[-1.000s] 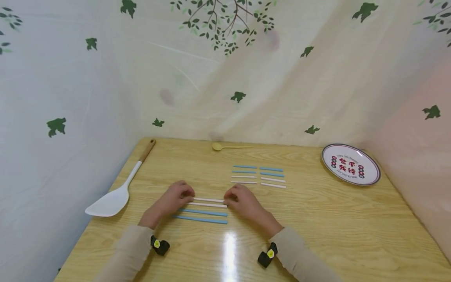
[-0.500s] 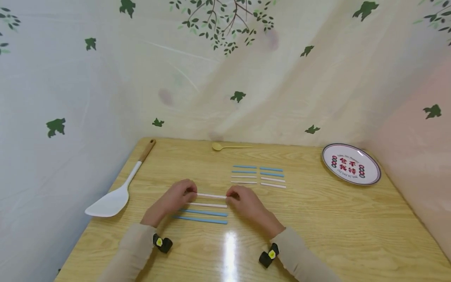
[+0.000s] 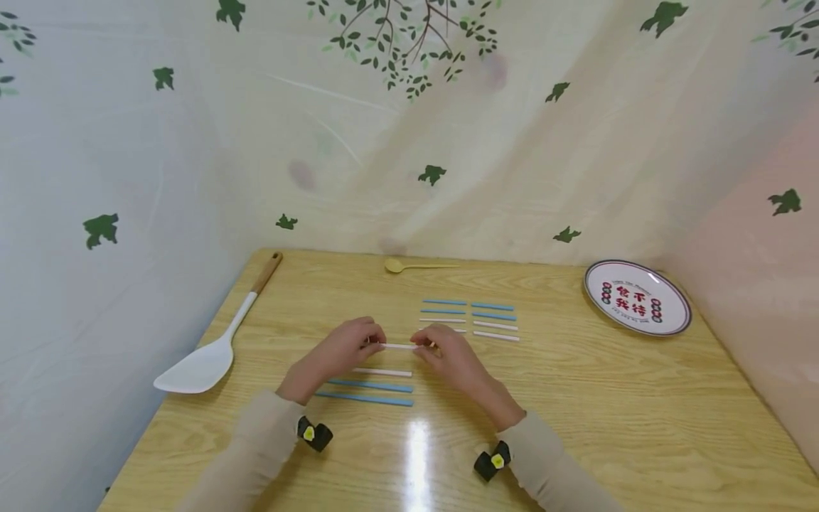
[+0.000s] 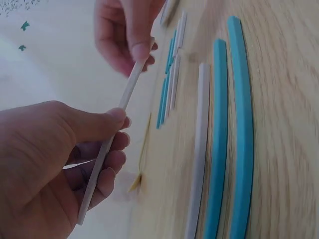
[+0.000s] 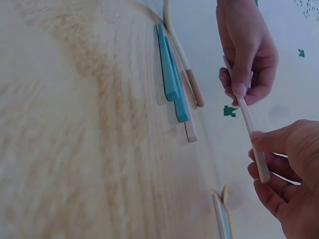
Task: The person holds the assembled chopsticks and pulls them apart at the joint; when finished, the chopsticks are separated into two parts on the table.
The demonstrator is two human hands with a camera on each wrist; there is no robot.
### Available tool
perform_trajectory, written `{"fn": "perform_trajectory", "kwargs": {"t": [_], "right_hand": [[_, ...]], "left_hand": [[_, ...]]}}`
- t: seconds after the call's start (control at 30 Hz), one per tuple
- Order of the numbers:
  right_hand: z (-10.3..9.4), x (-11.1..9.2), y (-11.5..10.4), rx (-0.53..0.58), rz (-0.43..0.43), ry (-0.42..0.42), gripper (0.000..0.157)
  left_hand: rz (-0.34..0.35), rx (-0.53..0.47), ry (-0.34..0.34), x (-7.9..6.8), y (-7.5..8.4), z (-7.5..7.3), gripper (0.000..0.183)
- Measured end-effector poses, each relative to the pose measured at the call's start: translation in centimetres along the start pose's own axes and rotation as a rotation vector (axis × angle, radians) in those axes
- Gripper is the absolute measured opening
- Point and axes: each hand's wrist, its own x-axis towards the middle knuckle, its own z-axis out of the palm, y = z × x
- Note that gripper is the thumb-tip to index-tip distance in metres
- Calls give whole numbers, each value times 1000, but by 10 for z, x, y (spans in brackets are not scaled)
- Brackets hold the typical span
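Observation:
In the head view, my left hand (image 3: 348, 346) and right hand (image 3: 453, 353) both pinch one white chopstick (image 3: 399, 346), raised off the table. The left wrist view shows my left thumb and fingers around this white chopstick (image 4: 130, 88), whose near end runs past the palm. My right hand (image 5: 294, 164) pinches the other part between thumb and fingers in the right wrist view, the square end poking out below. Under the hands lie a second white chopstick (image 3: 384, 372) and two blue chopsticks (image 3: 371, 386), side by side; their left ends are partly hidden by my left arm.
Farther back lie two columns of shorter blue sticks (image 3: 493, 307) and white sticks (image 3: 495, 336). A yellow spoon (image 3: 394, 266) lies at the back edge. To the left is a white spatula (image 3: 201, 366) with a wooden handle; a printed plate (image 3: 601, 284) stands at the back right.
Both hands have lifted the white chopstick from beside the other one and moved it away from me. My left hand has slid rightward, closer to the right hand.

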Motion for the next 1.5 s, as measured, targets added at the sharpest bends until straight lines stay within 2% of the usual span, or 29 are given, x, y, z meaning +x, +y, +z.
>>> {"fn": "perform_trajectory", "kwargs": {"t": [0.13, 0.27, 0.47, 0.67, 1.0, 1.37, 1.5], "right_hand": [[-3, 1, -3, 7, -55, -20, 17], [-5, 2, -6, -21, -76, -24, 13], [-7, 3, -7, -50, -94, -26, 10], [-11, 5, -9, -82, -107, -38, 8], [-12, 3, -5, -88, -106, -59, 5], [-15, -4, -3, -92, -174, -31, 6], [-18, -7, -2, -100, -185, -23, 5]], "left_hand": [[50, -9, 19, 6, 8, 3, 9], [54, -29, 19, 9, 12, 5, 9], [51, -50, 5, 9, 10, 3, 8], [84, -54, 31, 12, 10, 3, 7], [125, -118, 66, 13, 7, 6, 6], [160, -147, 78, 14, 12, 7, 6], [148, -173, 70, 14, 15, 6, 6]]}}
